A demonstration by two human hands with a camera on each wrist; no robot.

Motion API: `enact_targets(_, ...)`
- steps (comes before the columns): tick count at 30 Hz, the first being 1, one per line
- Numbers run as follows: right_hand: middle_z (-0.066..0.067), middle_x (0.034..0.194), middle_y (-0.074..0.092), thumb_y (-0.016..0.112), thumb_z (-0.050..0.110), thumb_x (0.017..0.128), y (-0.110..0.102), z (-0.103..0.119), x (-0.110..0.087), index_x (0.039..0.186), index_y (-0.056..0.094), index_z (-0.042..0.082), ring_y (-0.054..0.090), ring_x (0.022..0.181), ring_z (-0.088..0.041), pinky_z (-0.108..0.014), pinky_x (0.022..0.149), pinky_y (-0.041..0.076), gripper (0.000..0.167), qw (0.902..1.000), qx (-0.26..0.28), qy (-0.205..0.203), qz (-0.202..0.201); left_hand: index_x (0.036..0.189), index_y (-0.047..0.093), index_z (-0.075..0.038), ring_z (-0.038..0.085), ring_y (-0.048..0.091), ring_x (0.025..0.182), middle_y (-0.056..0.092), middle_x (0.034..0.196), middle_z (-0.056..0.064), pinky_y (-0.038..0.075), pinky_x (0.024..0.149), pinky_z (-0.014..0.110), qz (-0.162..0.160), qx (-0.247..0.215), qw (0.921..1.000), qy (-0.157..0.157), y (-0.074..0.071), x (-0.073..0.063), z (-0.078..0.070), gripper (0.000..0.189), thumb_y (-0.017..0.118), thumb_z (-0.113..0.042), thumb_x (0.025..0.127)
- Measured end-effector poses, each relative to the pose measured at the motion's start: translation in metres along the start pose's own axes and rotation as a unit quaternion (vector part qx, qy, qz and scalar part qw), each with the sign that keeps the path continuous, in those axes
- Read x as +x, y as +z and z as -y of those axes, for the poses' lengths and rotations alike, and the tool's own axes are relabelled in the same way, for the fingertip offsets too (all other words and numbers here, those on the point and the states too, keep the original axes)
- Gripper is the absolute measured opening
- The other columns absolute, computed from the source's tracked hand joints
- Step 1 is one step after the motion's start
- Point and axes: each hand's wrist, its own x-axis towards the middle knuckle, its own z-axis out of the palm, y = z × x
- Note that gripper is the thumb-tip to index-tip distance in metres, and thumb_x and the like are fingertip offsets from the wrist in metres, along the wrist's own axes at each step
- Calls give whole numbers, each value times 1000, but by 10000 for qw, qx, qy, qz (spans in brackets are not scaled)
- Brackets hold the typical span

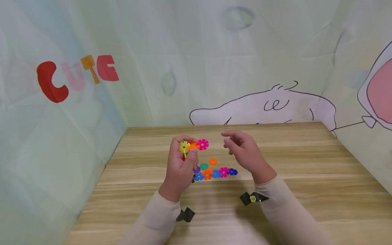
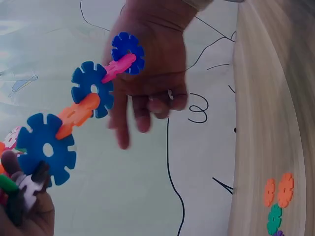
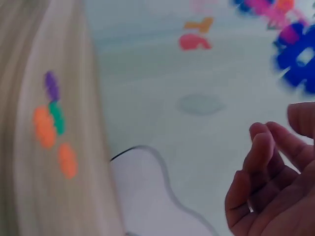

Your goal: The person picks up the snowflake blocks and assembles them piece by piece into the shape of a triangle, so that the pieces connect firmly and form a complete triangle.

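My left hand (image 1: 180,166) grips a structure of slotted plastic snowflake discs joined edge to edge. Out of its top come a yellow disc (image 1: 184,147), an orange one and a pink disc (image 1: 202,144). A second row runs off to the right, alternating blue, orange, blue and pink, with a dark blue disc (image 1: 232,172) at its end. In the left wrist view, the large blue disc (image 2: 47,150) sits nearest the gripping fingers. Apart from the structure, my right hand (image 1: 246,151) is raised with fingers loosely bent, nothing between them.
Loose discs lie on the wooden table (image 1: 306,204) beyond the row: a green disc (image 1: 204,166), a purple disc (image 3: 51,86) and two orange ones, including this orange disc (image 1: 212,161). Printed fabric walls (image 1: 153,85) enclose the table's back and sides.
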Motion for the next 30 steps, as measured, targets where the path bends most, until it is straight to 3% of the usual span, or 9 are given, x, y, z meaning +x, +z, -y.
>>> enact_targets(3,-10,91,67,62,22,107,7,-22,7,131,71,9,60,76,-26,-33,66,54,29,9956,-442,672,479,132,39,1,18,45,55,51,91,14,48,54,23,-88,-12,10000,20,-3,0,-1,28,47,1,106)
enact_targets(6,-9,88,67,68,19,103,20,-38,10,126,74,6,57,74,-21,-33,64,51,27,9815,-1137,961,1204,132,38,2,17,45,55,51,93,12,49,55,22,-135,-2,9999,41,-4,0,-1,28,47,1,106)
enact_targets(9,-10,104,73,73,15,97,30,-44,5,121,76,5,67,93,-27,-42,82,59,26,9647,-1757,790,1793,132,39,2,17,45,55,51,91,9,48,55,21,-164,-7,9998,71,-5,1,-2,28,47,1,105)
enact_targets(12,-12,120,75,76,15,93,37,-44,-2,117,78,7,69,111,-34,-51,101,56,26,9518,-2072,714,2147,132,39,3,17,46,55,53,98,10,48,55,21,-169,-21,9998,110,-5,2,-3,28,47,1,106)
enact_targets(18,-11,117,76,80,19,91,40,-42,-7,112,79,5,70,109,-33,-53,102,55,25,9510,-2015,627,2259,133,40,1,18,46,56,54,120,11,48,56,20,-125,-56,9999,55,-4,0,-4,28,46,2,105)
enact_targets(22,-16,122,74,81,15,88,40,-41,-9,113,75,2,67,117,-38,-55,107,52,28,9494,-2219,320,2201,133,39,2,18,45,56,54,121,13,48,56,20,-79,-102,9999,65,-3,-1,-3,29,46,2,105)
enact_targets(30,-18,126,72,81,10,86,40,-42,-12,115,73,0,66,120,-40,-56,109,50,32,9500,-2263,257,2136,133,39,3,17,44,56,53,122,13,47,56,20,-59,-153,9998,102,-3,0,-2,29,45,3,104)
